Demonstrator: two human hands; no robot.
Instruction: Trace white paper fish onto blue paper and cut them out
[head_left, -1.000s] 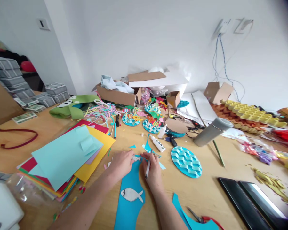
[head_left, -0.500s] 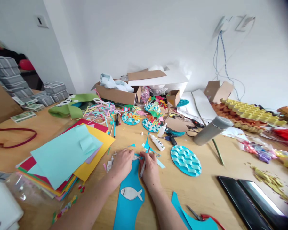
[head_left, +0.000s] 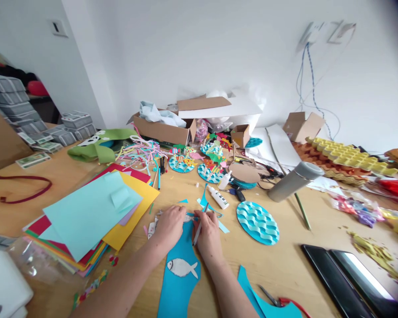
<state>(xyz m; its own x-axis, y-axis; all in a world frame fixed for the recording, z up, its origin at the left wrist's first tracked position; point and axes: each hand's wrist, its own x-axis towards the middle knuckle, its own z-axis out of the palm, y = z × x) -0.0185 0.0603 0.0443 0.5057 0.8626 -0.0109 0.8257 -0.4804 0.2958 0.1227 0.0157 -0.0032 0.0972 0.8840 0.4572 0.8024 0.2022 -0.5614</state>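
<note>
Head view: bright blue paper strip flat on the desk, probably light and easily creased, so hold the edges. Its far end sits between the left grip, fingers bunched at a small white paper fish (can't tell if pinching), and the right grip, wrapped round a slim grey pen. White plastic glue bottle and blue paper offcuts crowd just beyond.

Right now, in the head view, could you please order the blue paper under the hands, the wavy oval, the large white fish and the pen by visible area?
Largest to smallest:
1. Blue paper, cut off by the picture's edge
2. Wavy oval
3. White fish
4. Pen, partly hidden by the right hand
</note>
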